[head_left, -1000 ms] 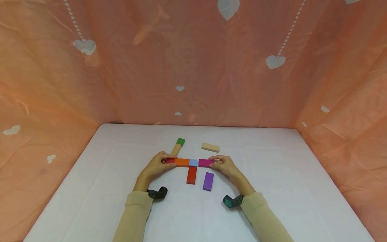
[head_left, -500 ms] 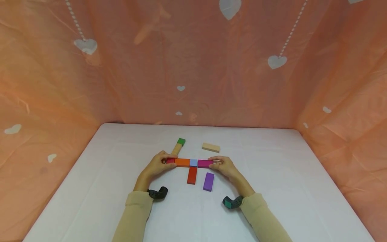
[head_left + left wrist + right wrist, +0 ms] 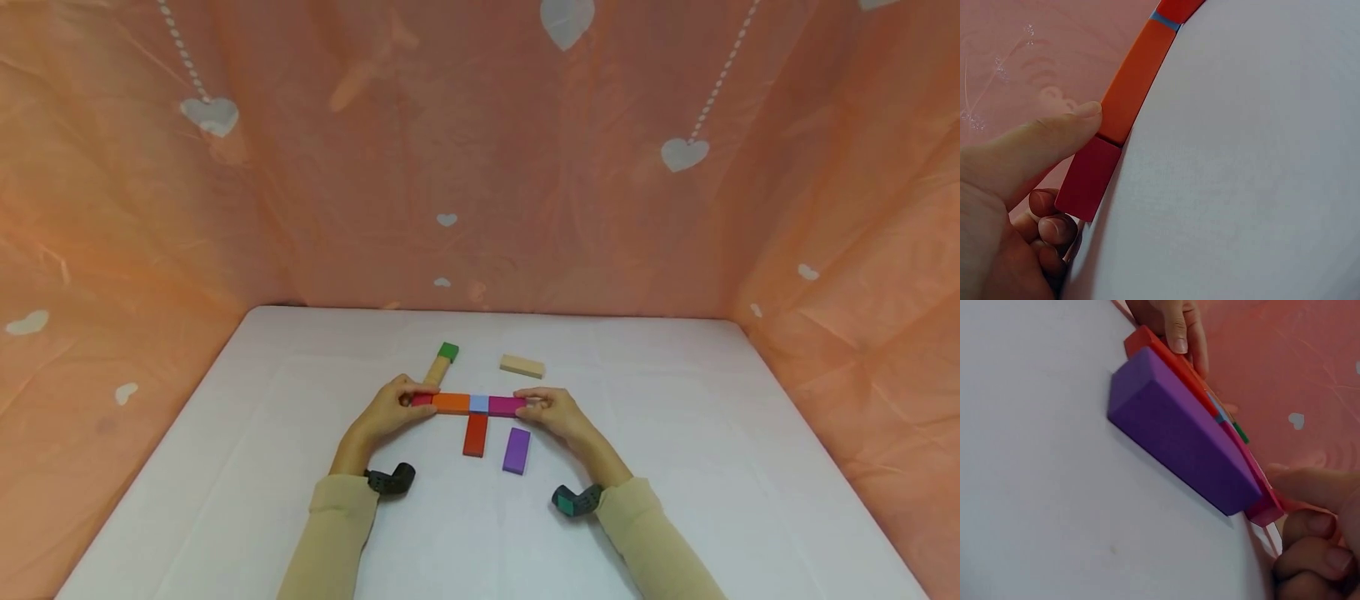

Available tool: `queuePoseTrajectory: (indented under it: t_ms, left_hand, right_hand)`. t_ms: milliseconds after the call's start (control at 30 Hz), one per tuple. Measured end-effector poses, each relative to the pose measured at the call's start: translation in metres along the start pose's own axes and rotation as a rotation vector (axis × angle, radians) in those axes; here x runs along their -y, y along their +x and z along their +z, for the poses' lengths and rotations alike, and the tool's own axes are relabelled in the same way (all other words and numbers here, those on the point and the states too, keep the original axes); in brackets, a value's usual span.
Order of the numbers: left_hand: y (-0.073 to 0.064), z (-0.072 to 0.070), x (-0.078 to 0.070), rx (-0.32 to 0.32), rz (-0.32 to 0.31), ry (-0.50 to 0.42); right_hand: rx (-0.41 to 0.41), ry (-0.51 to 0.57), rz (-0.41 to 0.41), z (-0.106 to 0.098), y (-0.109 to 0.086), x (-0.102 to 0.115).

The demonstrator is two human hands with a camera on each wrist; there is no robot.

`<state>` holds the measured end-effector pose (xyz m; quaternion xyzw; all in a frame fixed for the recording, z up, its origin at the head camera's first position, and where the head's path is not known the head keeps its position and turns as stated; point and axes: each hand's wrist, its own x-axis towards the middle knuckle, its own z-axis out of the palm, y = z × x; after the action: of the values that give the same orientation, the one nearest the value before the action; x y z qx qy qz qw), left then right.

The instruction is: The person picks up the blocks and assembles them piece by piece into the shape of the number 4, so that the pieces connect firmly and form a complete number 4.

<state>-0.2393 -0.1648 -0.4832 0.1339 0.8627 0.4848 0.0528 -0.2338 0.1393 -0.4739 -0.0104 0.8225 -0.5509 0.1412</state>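
Several coloured wooden blocks form a row on the white table. My left hand (image 3: 390,408) grips the crimson block (image 3: 1090,178) at the row's left end, its thumb reaching the seam with the orange block (image 3: 452,404). To the right of the orange one sits a light blue block (image 3: 478,404). A magenta block (image 3: 506,407) lies end-on against it, pinched at its far end by my right hand (image 3: 558,414). From the light blue block a red block (image 3: 475,436) runs toward me. Beyond the left hand, a plain wooden block (image 3: 437,370) leads to a green block (image 3: 448,352).
A purple block (image 3: 517,451) lies apart, near the red and magenta ones. Behind the row rests another plain wooden block (image 3: 522,366). Orange cloth with pale hearts (image 3: 684,155) hangs around the table (image 3: 675,358).
My right hand has slid the magenta block a little to the left, so its gap to the light blue block has closed. The left hand stays on the crimson block.
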Motion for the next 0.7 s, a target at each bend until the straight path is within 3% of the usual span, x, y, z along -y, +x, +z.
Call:
queuePoseTrajectory:
  t_ms: [167,300,533,700]
  left_hand:
    - [0.0,0.0,0.0,0.002,-0.004,0.008]
    - [0.0,0.001,0.001,0.003,-0.007,0.017]
    - [0.001,0.001,0.003,0.004,-0.014,0.007]
    - [-0.001,0.001,0.001,0.007,-0.008,-0.002]
  right_hand:
    - [0.038,0.072,0.024,-0.006,0.002,0.0]
    - [0.029,0.069,-0.001,-0.014,0.005,0.001]
    - [-0.042,0.008,-0.135,-0.034,0.021,0.002]
    - [-0.049,-0.046,-0.189,-0.045,0.033,0.0]
